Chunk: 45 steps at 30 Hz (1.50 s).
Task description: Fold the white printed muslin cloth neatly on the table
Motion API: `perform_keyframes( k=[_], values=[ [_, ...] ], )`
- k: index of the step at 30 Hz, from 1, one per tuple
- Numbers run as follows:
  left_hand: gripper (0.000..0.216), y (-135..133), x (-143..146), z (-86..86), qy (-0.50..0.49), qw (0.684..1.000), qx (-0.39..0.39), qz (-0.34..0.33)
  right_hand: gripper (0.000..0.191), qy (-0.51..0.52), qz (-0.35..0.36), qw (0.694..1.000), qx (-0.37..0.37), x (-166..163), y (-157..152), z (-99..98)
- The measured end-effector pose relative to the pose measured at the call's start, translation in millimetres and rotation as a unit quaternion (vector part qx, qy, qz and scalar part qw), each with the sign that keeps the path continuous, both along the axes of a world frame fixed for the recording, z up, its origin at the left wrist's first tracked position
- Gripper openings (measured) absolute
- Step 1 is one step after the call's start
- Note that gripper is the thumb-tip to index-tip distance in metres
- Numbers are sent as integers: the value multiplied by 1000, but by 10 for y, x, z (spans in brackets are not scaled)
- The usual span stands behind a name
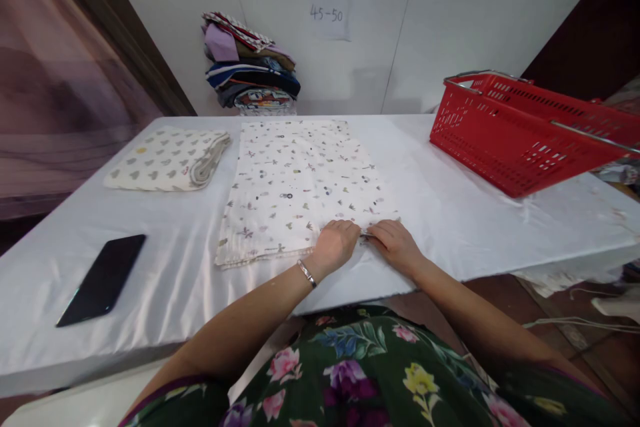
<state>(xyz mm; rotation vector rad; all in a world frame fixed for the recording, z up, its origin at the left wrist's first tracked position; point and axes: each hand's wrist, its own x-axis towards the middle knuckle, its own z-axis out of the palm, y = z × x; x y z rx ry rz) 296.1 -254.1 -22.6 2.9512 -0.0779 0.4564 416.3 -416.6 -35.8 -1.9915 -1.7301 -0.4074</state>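
Observation:
A white cloth [300,180] with small plant and animal-like prints lies folded flat in layers on the table. At its near edge, towards the right corner, my left hand [337,245] has its fingers closed on the hem. Just to the right, my right hand [395,245] pinches the same edge near the corner. The two hands almost meet, with a short bit of hem showing between them. My left wrist wears a bracelet [307,273].
A folded cream cloth [165,160] with grey prints lies at the left, a black phone [104,279] nearer me. Stacked folded textiles [250,73] stand at the back. A red basket [520,130] sits at the right on the white-covered table [425,213].

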Motion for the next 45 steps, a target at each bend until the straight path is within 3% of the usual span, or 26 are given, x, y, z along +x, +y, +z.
perform_keyframes(
  k=[7,9,14,20,29,38,45],
  values=[
    [12,-28,-39,48,-1,1000,-5,17,17,16,-44,999,10,20,44,57],
    [19,-30,-67,59,-3,1000,6,26,18,30,-40,999,12,30,45,69],
    [7,29,-113,44,-8,997,46,54,19,29,-23,999,-2,40,46,96],
    [5,103,-156,13,-9,998,51,37,19,31,-7,999,-19,37,29,110],
    [13,184,-114,47,16,999,-7,31,18,100,-4,994,-43,73,62,118],
    [19,192,-106,3,-5,999,-11,41,17,122,0,990,-72,117,47,41],
    [13,242,-43,-25,0,999,-30,41,21,60,0,993,-98,110,128,85]
  ],
)
